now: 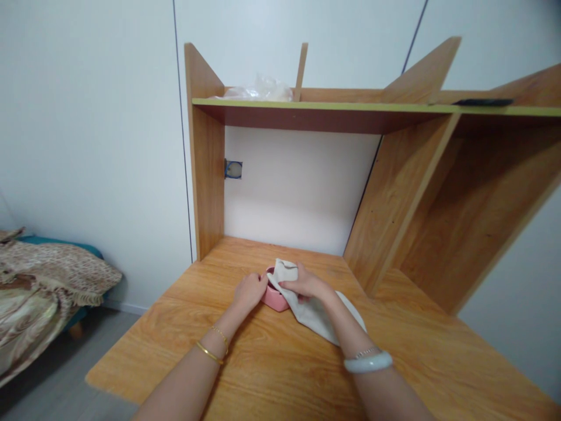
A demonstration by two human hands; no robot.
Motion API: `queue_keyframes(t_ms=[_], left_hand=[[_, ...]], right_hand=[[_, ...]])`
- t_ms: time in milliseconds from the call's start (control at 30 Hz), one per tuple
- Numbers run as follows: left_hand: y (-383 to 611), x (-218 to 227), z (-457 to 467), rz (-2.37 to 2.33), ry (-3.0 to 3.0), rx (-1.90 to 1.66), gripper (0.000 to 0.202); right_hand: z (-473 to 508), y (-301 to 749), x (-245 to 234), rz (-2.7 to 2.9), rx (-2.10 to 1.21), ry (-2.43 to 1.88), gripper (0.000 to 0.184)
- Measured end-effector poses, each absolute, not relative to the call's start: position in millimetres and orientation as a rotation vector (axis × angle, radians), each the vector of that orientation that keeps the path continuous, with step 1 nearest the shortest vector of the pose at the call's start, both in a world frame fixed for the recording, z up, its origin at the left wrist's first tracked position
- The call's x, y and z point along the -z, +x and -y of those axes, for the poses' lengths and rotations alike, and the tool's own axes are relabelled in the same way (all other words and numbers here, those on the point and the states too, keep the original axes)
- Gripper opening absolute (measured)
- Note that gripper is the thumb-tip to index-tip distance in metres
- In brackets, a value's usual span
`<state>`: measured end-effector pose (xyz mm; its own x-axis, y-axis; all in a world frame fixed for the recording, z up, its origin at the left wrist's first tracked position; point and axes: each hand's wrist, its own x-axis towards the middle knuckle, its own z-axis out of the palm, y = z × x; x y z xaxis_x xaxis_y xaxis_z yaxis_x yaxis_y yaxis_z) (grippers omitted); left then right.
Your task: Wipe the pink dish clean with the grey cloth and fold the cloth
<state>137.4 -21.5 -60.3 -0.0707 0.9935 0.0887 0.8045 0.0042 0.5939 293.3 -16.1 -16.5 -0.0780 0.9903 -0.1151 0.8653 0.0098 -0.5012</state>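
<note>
I see my left hand [250, 290] curled against the near-left side of a pink bowl [274, 297] on the tabletop [272, 374]. To its right, my right hand [302, 285] pinches a white cloth [315, 316] over the rim; wiping looks underway, judging by this, not finished.

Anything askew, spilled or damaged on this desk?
Nothing spilled or broken. The left hand steadies a small pink bowl while the right hand presses an off-white cloth into it. Only oddity: a crumpled clear plastic bag on the upper shelf.

Wooden desk [272, 362] bears pink bowl [275, 298] (cloth [315, 316] too).
</note>
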Motion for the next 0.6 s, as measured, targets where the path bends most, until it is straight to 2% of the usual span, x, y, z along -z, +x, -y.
queue_keyframes(t_ms=[133,333,433,533,600], left_hand=[[140,58,24,-1.92,1.861,-0.75,0.052],[146,55,32,-1.782,2.008,-0.992,0.051],[152,58,33,-1.473,1.905,-1.043,0.061],[160,59,35,-1.114,1.784,-1.089,0.075],[166,57,38,-1.067,1.77,-1.134,0.078]], right_hand=[[7,298,33,1.837,-0.824,-1.912,0.077],[20,307,37,1.589,-0.966,-1.852,0.06],[27,314,45,1.446,-0.959,-1.769,0.055],[29,319,59,1.377,-0.91,-1.66,0.058],[28,321,68,1.393,-0.849,-1.579,0.061]])
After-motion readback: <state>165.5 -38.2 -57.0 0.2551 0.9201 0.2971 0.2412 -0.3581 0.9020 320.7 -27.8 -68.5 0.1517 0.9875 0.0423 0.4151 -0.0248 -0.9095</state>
